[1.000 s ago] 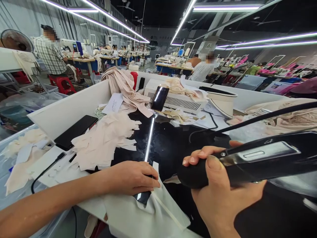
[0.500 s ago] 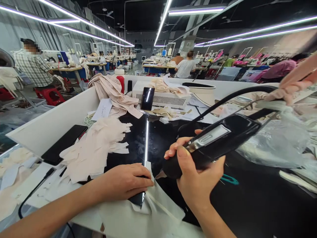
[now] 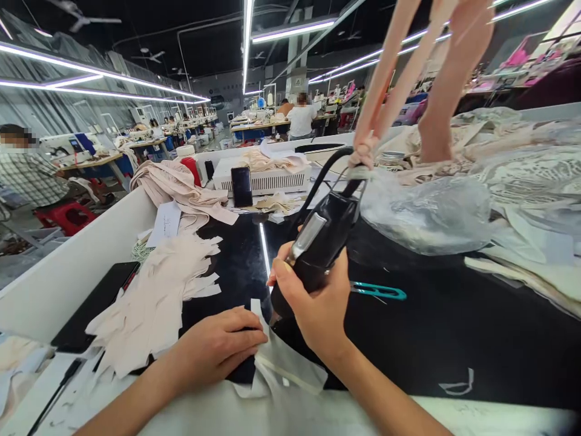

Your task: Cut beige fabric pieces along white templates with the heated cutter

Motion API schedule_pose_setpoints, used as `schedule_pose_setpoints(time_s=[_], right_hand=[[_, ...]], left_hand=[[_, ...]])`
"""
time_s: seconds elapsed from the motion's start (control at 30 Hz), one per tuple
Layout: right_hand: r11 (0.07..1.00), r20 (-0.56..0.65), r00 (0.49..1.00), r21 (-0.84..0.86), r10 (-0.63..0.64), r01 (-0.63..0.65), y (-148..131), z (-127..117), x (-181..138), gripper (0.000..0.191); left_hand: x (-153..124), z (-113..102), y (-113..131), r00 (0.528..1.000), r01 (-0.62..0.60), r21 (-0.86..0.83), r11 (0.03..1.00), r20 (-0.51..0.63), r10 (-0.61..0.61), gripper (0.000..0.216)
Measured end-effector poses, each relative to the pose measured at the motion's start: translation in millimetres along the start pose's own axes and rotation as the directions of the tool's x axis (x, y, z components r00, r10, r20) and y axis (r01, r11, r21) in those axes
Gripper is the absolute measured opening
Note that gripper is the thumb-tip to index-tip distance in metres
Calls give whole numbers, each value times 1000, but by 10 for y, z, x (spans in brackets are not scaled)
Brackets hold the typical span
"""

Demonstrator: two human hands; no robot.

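Observation:
A black corded hand tool (image 3: 333,221) with a silver lever is gripped in my right hand (image 3: 318,303), my thumb and fingers wrapped around its body. Knotted pink fabric strips (image 3: 364,142) hold it from above. Its rounded nose points down beside the upper end of a thin pale fabric piece (image 3: 290,357); whether they touch cannot be made out. My left hand (image 3: 222,345) rests at the left edge of this fabric, fingers together and fingertips pressed on it. Teal thread snips (image 3: 379,291) lie on the black tabletop (image 3: 422,339), right of my right hand.
Cut pale pink fabric pieces (image 3: 154,290) are heaped on the left, beside a black tablet-like device (image 3: 95,309). Behind stand a phone (image 3: 241,186) and a white vented box (image 3: 263,181). A clear plastic bag (image 3: 426,212) lies at right. A white side wall (image 3: 77,254) borders the left.
My view has turned right. The tool, still in my right hand, is now steeper, its nose nearer the fabric's upper end. My left hand stays on the fabric.

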State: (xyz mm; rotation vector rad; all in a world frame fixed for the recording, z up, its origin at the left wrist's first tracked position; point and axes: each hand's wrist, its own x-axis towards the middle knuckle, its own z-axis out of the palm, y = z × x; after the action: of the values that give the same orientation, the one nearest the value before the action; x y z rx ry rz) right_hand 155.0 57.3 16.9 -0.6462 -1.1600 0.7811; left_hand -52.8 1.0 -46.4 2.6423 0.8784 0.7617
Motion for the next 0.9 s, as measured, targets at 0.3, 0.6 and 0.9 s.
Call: schedule_pose_setpoints(time_s=[0.3,0.6,0.9], right_hand=[[998,11,1000,52,20,-20,-41,80,7,37],[1000,19,1000,9,19,-20,8,85,-24,35],[999,37,999,38,27,-28,-39,-5,-44,35]], left_hand=[[-21,-36,-14,1000,-17,27,999,9,17,32],[-16,-34,-25,1000,-5,22,1000,22,5,31],[-13,-20,-35,1000,-15,26,1000,-3,15,32]])
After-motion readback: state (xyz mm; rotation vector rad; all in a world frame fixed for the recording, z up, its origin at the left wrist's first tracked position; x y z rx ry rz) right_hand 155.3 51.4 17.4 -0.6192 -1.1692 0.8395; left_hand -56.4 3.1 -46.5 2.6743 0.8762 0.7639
